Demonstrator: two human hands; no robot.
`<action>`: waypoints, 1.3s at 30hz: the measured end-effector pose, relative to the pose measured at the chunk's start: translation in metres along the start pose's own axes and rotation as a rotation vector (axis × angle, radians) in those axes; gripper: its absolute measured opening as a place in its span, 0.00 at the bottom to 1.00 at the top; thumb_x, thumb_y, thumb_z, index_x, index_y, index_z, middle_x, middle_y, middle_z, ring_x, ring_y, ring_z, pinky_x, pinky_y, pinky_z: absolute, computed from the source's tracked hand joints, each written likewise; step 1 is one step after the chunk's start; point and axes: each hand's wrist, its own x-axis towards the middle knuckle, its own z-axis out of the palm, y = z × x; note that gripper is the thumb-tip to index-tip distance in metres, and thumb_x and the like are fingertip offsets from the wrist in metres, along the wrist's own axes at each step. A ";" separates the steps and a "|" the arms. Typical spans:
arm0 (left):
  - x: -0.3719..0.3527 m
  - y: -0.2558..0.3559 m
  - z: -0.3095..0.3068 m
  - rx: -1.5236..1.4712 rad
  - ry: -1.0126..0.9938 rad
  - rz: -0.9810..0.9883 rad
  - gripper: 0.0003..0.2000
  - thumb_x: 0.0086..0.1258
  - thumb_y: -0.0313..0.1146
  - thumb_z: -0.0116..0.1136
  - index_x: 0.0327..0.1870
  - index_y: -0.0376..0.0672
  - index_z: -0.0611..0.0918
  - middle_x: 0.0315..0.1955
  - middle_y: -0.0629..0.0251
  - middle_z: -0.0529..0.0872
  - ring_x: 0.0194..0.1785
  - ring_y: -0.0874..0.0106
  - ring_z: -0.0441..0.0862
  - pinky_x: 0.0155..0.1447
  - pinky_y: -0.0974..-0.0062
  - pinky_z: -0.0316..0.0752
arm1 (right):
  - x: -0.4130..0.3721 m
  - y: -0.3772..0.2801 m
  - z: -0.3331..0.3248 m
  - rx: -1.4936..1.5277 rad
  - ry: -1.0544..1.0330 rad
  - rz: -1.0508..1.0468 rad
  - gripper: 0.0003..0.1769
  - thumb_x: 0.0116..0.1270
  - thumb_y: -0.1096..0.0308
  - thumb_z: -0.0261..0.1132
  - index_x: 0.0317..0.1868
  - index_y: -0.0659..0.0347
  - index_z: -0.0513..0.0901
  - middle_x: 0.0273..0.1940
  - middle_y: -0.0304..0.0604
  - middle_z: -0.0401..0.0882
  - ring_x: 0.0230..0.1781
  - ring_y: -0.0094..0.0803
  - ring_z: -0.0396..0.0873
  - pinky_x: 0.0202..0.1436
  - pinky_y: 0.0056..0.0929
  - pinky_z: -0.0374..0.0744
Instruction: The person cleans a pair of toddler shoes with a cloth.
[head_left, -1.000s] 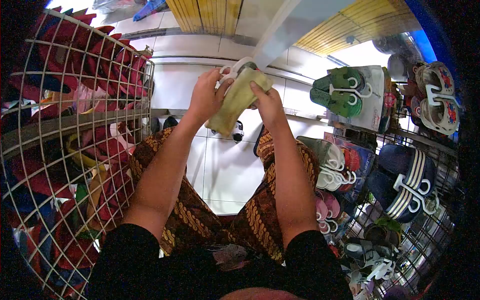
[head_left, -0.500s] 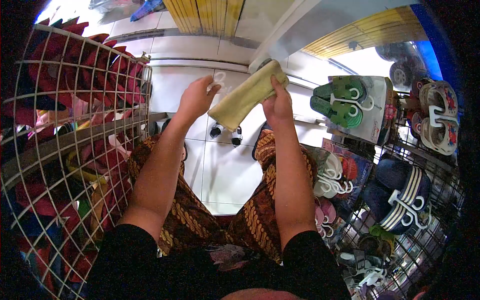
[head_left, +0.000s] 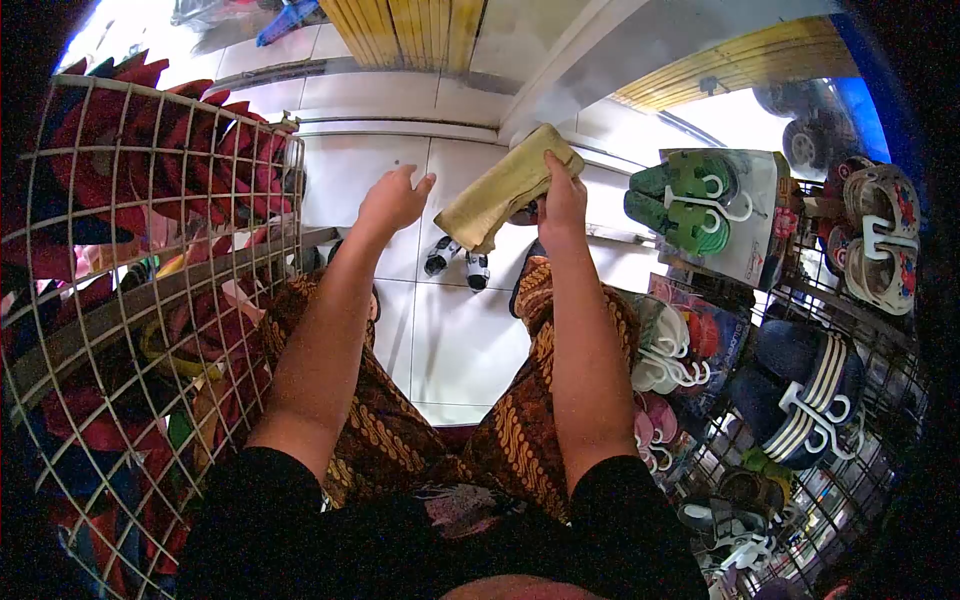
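Observation:
My right hand (head_left: pixel 563 205) grips a folded yellowish cloth (head_left: pixel 505 190) by its right end, thumb lying along the top. The cloth slants over the white floor, its lower left end hanging down. Just beneath it, a dark reddish thing (head_left: pixel 525 214) shows beside my fingers, mostly hidden. My left hand (head_left: pixel 395 203) is raised to the left of the cloth, apart from it, with thumb and index finger spread and nothing visible between them. Two small black-and-white things (head_left: pixel 478 270) are on the floor below the cloth.
At left stands a wire rack (head_left: pixel 150 250) packed with red items. On the right, green sandals (head_left: pixel 685 205), navy striped slides (head_left: pixel 800 390) and other footwear hang on white hangers against a dark wire grid (head_left: pixel 850 500). A glass panel's pale frame (head_left: pixel 570 65) rises ahead.
The white plastic hanger in my left hand is gone from view, and those fingers have parted. The cloth in my right hand has shifted slightly right and turned a little.

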 end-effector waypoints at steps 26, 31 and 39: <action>-0.096 0.041 0.034 -1.693 -0.411 0.000 0.28 0.68 0.60 0.57 0.54 0.43 0.77 0.40 0.62 0.83 0.42 0.67 0.82 0.47 0.66 0.80 | -0.099 -0.015 -0.043 0.378 -0.859 0.408 0.32 0.67 0.55 0.58 0.61 0.75 0.71 0.53 0.54 0.80 0.40 0.38 0.84 0.43 0.35 0.84; -0.149 0.056 -0.005 -1.828 -0.452 0.237 0.30 0.71 0.63 0.50 0.56 0.44 0.77 0.44 0.57 0.85 0.45 0.63 0.85 0.49 0.58 0.84 | -0.158 -0.036 -0.072 0.578 -0.746 0.234 0.27 0.71 0.50 0.57 0.64 0.56 0.72 0.59 0.60 0.76 0.58 0.56 0.77 0.65 0.57 0.74; -0.258 0.101 -0.045 -1.969 -0.784 0.090 0.32 0.73 0.63 0.46 0.63 0.42 0.75 0.60 0.46 0.79 0.55 0.57 0.84 0.51 0.54 0.84 | -0.255 -0.031 -0.170 0.724 -0.849 0.176 0.33 0.71 0.52 0.55 0.72 0.58 0.64 0.69 0.57 0.67 0.57 0.49 0.78 0.57 0.48 0.82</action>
